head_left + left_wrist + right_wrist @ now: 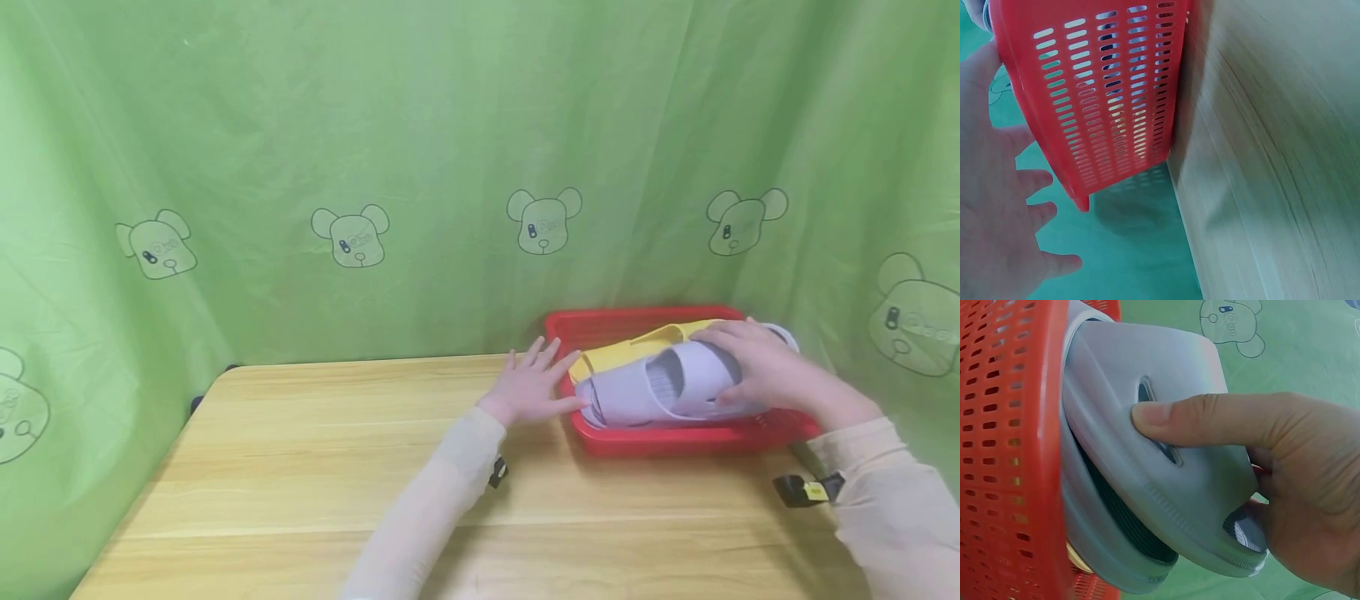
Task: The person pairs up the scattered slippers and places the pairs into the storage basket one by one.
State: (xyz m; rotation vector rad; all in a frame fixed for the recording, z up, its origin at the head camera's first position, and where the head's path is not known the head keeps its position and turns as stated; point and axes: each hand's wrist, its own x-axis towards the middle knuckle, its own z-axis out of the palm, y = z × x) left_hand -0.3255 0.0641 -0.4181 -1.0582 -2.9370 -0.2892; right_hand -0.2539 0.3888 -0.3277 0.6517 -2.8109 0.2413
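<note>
A red plastic basket (pixel 682 442) holds lavender slippers (pixel 622 396) and a yellow slipper (pixel 611 357) behind them. My right hand (pixel 772 367) grips the upper lavender slipper at its toe end. In the right wrist view, the thumb lies across the strap of that slipper (pixel 1122 356), beside a slot in it, and the other fingers are hidden behind. A second lavender slipper (pixel 1104 531) lies close against it, partly inside the basket. My left hand (pixel 528 385) is at the basket's left end, fingers spread, with fingertips right at the rim (pixel 1016 81).
The basket stands on the right part of a wood-grain table (pixel 322 467), near its back edge. Behind it and at both sides hangs a green curtain (pixel 442 150) printed with bear heads. Black straps (pixel 806 490) show at the wrists.
</note>
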